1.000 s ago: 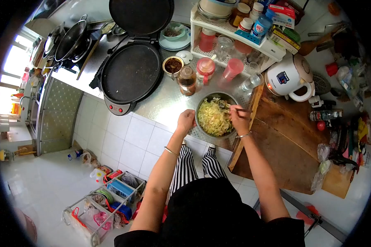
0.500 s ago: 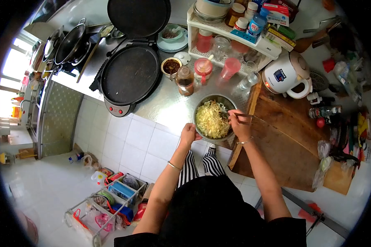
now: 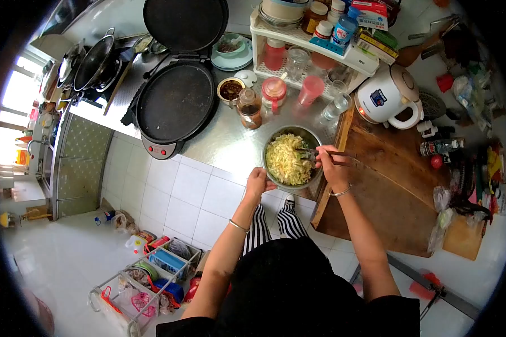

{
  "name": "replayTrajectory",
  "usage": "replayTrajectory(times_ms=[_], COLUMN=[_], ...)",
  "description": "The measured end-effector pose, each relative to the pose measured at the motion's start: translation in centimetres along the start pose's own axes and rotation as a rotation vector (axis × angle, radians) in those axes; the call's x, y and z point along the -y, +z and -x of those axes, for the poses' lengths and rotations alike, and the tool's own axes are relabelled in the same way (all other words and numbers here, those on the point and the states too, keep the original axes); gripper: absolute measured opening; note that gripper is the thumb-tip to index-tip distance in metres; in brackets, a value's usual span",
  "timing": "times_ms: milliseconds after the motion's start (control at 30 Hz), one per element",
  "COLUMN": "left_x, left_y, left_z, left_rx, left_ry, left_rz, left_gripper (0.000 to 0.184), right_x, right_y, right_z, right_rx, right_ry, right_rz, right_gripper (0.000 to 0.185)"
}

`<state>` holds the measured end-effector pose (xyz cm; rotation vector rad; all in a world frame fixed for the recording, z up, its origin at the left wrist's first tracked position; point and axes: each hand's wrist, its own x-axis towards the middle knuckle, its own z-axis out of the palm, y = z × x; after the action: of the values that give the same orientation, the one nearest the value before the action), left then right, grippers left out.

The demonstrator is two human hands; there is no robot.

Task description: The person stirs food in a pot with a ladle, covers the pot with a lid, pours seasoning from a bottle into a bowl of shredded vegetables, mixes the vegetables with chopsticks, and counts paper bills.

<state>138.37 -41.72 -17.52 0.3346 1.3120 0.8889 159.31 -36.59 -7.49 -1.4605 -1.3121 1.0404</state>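
Observation:
A metal bowl (image 3: 317,136) stands at the counter's front edge, holding a heap of pale yellow shredded food (image 3: 289,160) with green bits in it. My left hand (image 3: 258,183) grips the bowl's rim at its lower left. In my right hand (image 3: 333,167) is a pair of dark chopsticks (image 3: 338,158), fingers closed round them. Their tips reach into the right side of the heap. Exactly what the shreds are is too small to tell.
An open electric griddle (image 3: 177,104) lies left of the bowl. Behind stand a sauce bowl (image 3: 230,90), a brown jar (image 3: 249,108), a red-lidded jar (image 3: 274,92) and a white shelf (image 3: 298,33). To the right are a wooden board (image 3: 382,185) and a white kettle (image 3: 389,98).
My right hand and the chopsticks have shifted slightly right and up. The shredded heap has changed shape, drawn more to the left of the bowl. My left hand stays at the rim.

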Motion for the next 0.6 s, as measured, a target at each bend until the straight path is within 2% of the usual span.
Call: replayTrajectory(times_ms=[100,233,267,300,367,500,567,600], left_x=[-0.1,0.6,0.5,0.6,0.3,0.2,0.6,0.6], left_y=[0.1,-0.1,0.0,0.1,0.1,0.1,0.1,0.0], left_z=[0.0,-0.5,-0.6,-0.6,-0.4,-0.2,-0.4,-0.5], left_rx=[-0.008,-0.042,-0.042,-0.04,-0.027,-0.021,-0.028,-0.032], left_ry=[-0.006,0.01,0.009,0.006,-0.006,0.003,0.01,0.022], left_rz=[0.011,0.033,0.028,0.026,0.029,0.034,0.031,0.025], left_gripper=[0.022,0.023,0.023,0.023,0.023,0.023,0.023,0.023], right_x=[0.0,-5.1,-5.8,-4.7,-0.2,-1.3,-6.9,-7.8], right_y=[2.5,3.0,2.0,1.2,-0.6,-0.6,1.5,2.3], right_z=[0.8,-0.9,-1.8,-1.8,-2.1,-4.3,-4.5,-3.6], right_rx=[0.007,0.177,0.201,0.201,0.135,0.091,0.011,0.022], right_ry=[-0.032,-0.006,-0.148,-0.147,-0.042,0.02,-0.212,-0.316], right_rz=[-0.013,0.058,0.238,0.241,0.182,0.126,0.3,0.231], right_gripper=[0.016,0.017,0.018,0.018,0.018,0.018,0.017,0.015])
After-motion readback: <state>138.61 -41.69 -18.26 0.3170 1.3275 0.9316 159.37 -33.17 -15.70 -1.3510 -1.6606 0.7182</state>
